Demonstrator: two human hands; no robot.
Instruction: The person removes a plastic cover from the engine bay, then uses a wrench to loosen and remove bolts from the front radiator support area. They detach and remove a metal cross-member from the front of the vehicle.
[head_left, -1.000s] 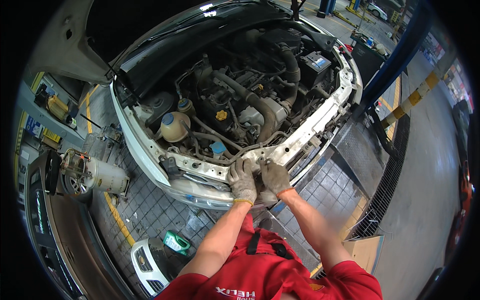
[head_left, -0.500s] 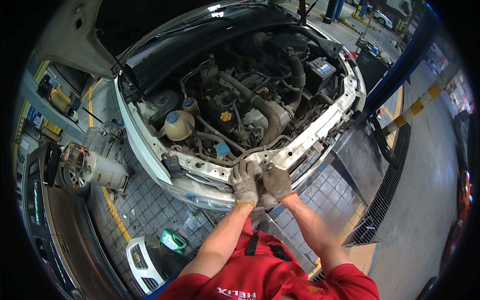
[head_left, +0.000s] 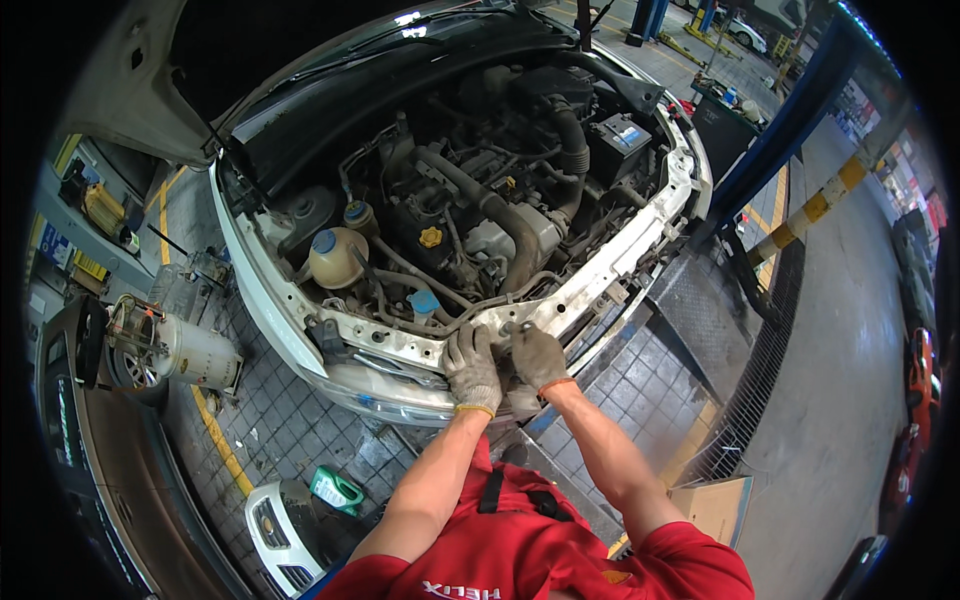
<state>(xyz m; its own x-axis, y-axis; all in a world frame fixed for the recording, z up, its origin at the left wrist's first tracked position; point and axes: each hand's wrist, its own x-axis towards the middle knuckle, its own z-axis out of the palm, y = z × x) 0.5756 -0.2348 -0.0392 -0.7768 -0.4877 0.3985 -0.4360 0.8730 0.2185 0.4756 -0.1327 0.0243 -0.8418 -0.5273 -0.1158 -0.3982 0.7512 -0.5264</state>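
Both my hands wear grey work gloves and meet at the front centre of a white car with its hood raised. My left hand lies over the white front crossmember, its fingers stretched toward the engine bay. Just right of it, my right hand is closed in a fist against the front of the crossmember. What it grips, if anything, is hidden by the glove. Beyond my hands are a blue-capped washer filler, a coolant tank and a yellow oil cap.
A battery sits at the engine bay's right. Left of the car stand a white cylindrical tank and a dark car. A removed white bumper and a green jug lie on the floor. A blue lift post rises at right.
The whole view has shifted slightly left and up. Both hands stay at the same part of the crossmember, with no clear change in their grip.
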